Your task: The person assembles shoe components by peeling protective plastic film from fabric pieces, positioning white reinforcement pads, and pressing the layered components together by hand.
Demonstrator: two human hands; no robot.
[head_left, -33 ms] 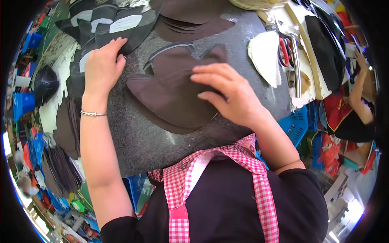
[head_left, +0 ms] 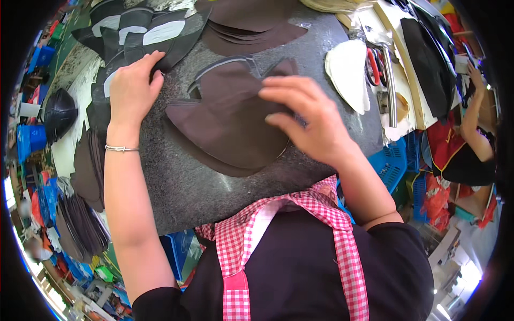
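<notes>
A stack of dark brown cut pieces, like shoe-upper parts with notched tops, lies on the dark grey work surface in front of me. Over its right side is my right hand, slightly blurred, fingers spread and nothing visible in them. At the left, my left hand rests by black pieces with white patches. Its fingers reach over the edge of a black piece while the thumb stands apart; the palm side is hidden. More brown pieces are piled beyond the middle stack.
White curved pieces, red-handled scissors and a metal rod lie at the right. A blue plastic basket sits below the right edge. Brown pieces stand in a row at the left. Another person's arm shows far right.
My right hand has shifted a little to the right across the brown stack. The left hand stays almost in place by the black pieces.
</notes>
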